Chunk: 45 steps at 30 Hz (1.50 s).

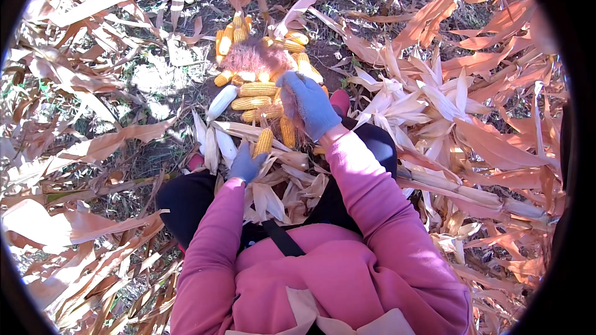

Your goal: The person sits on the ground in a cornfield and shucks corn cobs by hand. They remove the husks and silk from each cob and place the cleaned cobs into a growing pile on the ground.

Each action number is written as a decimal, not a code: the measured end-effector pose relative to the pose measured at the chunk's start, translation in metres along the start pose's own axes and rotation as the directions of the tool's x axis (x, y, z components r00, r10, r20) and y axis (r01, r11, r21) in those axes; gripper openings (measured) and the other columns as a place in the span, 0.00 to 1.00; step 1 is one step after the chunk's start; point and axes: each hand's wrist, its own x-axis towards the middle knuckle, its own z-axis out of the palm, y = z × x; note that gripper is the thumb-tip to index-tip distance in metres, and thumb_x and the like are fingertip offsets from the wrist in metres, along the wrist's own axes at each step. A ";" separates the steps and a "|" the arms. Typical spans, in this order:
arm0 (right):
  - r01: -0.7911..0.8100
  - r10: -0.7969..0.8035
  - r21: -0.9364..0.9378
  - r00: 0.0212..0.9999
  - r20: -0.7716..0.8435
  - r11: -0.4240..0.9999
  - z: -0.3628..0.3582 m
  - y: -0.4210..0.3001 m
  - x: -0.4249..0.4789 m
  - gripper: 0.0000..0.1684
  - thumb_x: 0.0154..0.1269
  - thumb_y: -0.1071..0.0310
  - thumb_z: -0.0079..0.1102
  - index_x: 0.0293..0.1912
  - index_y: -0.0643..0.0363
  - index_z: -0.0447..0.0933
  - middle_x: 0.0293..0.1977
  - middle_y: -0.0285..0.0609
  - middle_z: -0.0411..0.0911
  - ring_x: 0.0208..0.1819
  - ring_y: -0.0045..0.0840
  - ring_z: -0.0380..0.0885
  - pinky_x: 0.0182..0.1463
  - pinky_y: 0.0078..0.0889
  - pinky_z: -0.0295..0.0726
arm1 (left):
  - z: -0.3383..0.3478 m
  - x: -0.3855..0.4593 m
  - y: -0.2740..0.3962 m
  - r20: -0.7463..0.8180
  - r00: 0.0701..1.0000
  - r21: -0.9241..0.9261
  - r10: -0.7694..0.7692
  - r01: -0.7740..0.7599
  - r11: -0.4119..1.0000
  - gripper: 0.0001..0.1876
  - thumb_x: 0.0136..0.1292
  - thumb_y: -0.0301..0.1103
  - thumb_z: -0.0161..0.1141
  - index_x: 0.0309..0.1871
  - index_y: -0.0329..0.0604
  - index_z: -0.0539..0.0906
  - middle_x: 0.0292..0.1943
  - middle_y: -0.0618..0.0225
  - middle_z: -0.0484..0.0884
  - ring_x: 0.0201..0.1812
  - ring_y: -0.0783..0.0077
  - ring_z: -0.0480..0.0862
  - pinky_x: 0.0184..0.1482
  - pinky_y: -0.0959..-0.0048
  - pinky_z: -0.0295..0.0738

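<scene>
My left hand [247, 164], in a grey-blue glove, is closed around the lower end of a husked yellow corn cob [264, 142] that points up and away. My right hand [307, 102], gloved alike, is raised above a pile of yellow corn cobs [258, 89], with reddish-brown corn silk [291, 104] held in its fingers. A clump of brown corn silk [256, 58] lies on the far part of the pile. Left of the pile lies a pale ear [222, 102], and another pale ear [226, 147] is just beyond my left hand.
Dry husks [267, 200] lie between my bent legs. A heap of peeled husks [400, 97] is to the right, near a dry corn stalk [465, 193]. Dry corn leaves [107, 149] cover much of the ground on the left. A pink shoe [340, 101] shows beside the pile.
</scene>
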 end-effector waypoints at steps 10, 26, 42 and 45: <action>-0.020 0.029 -0.239 0.999 0.032 0.971 0.005 0.004 0.012 0.17 0.73 0.56 0.49 0.44 0.61 0.76 0.37 0.33 0.76 0.42 0.15 0.71 0.51 0.20 0.69 | -0.159 -0.005 0.168 -0.479 0.856 -0.416 0.193 -0.415 0.809 0.13 0.69 0.33 0.53 0.51 0.33 0.76 0.46 0.60 0.79 0.46 0.70 0.77 0.51 0.71 0.71; 0.209 -0.154 -0.625 0.978 0.142 0.752 0.010 0.034 0.064 0.20 0.75 0.61 0.45 0.56 0.66 0.71 0.50 0.39 0.72 0.42 0.15 0.70 0.50 0.22 0.71 | -0.191 0.048 0.145 -0.782 0.622 -0.499 -0.046 -0.579 0.645 0.21 0.75 0.34 0.41 0.65 0.30 0.64 0.62 0.53 0.70 0.63 0.64 0.70 0.67 0.69 0.58; -0.048 0.139 -0.308 0.950 0.280 0.950 0.054 0.032 0.049 0.25 0.74 0.59 0.46 0.63 0.64 0.65 0.59 0.39 0.69 0.61 0.20 0.67 0.64 0.26 0.66 | -0.128 0.040 0.123 0.246 0.966 -0.936 0.078 0.216 0.279 0.24 0.71 0.45 0.52 0.61 0.34 0.73 0.52 0.65 0.77 0.52 0.76 0.76 0.55 0.74 0.70; -0.108 0.221 -0.339 0.922 0.318 0.935 0.057 0.022 0.045 0.25 0.75 0.58 0.45 0.64 0.63 0.64 0.59 0.41 0.69 0.61 0.20 0.67 0.64 0.27 0.67 | -0.134 0.040 0.114 0.410 0.895 -0.899 0.174 0.366 0.239 0.22 0.71 0.45 0.53 0.57 0.35 0.76 0.45 0.66 0.78 0.42 0.77 0.78 0.44 0.76 0.73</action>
